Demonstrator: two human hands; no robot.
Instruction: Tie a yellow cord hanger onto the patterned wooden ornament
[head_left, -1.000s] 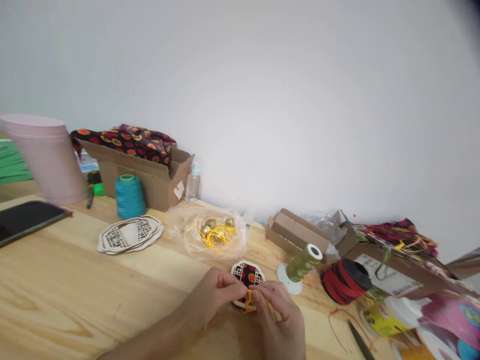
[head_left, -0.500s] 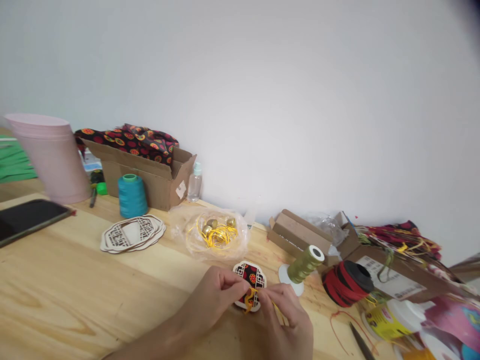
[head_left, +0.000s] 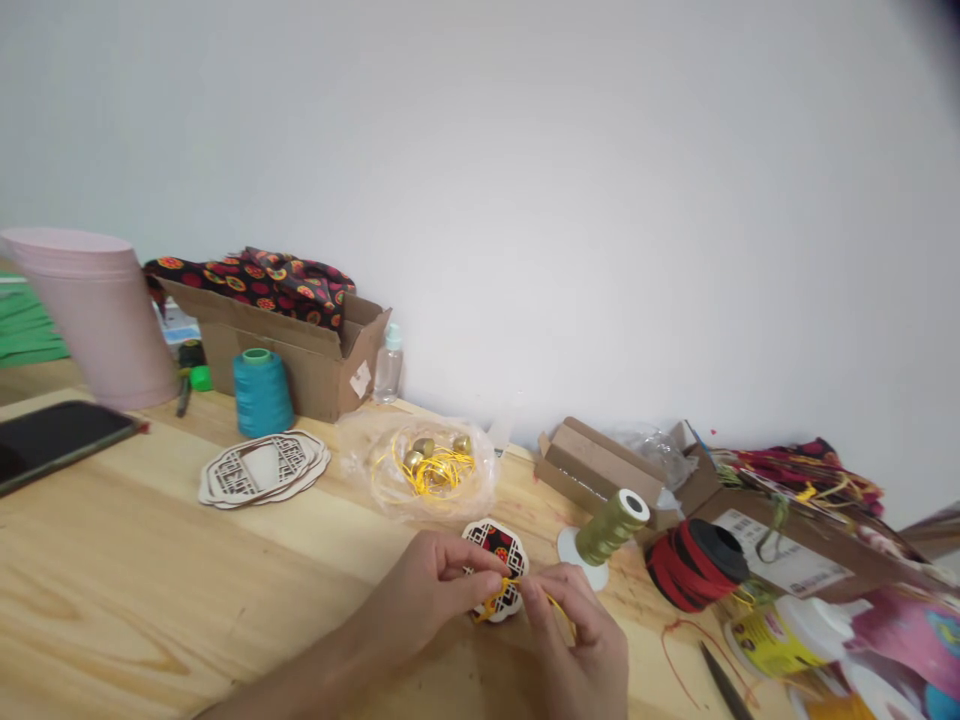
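Observation:
Between my two hands runs a yellow cord (head_left: pixel 511 582), pinched from both sides. My left hand (head_left: pixel 442 590) is closed, thumb and forefinger pressed together on the cord. My right hand (head_left: pixel 574 630) is also closed on it, and a length of the cord loops out over its fingers. Just behind and below the fingertips is a wooden lattice-framed ornament (head_left: pixel 496 540) with a dark, red-patterned fabric centre. My fingers cover part of it, and I cannot tell whether the cord is fastened to it.
Behind my hands lies a plastic bag (head_left: pixel 375 470) with yellow cords and brass bells. Wooden lattice frames (head_left: pixel 259 470) are stacked at left near a teal thread cone (head_left: pixel 262 395). At right stand an olive thread spool (head_left: pixel 611 530), a red-black cord roll (head_left: pixel 694 568), a glue bottle (head_left: pixel 780 635) and a dark pointed blade (head_left: pixel 724 682).
My left fingertips have shifted slightly right, covering more of the ornament. The ornament appears a little further left, and the cord now curves out more visibly over my right fingers.

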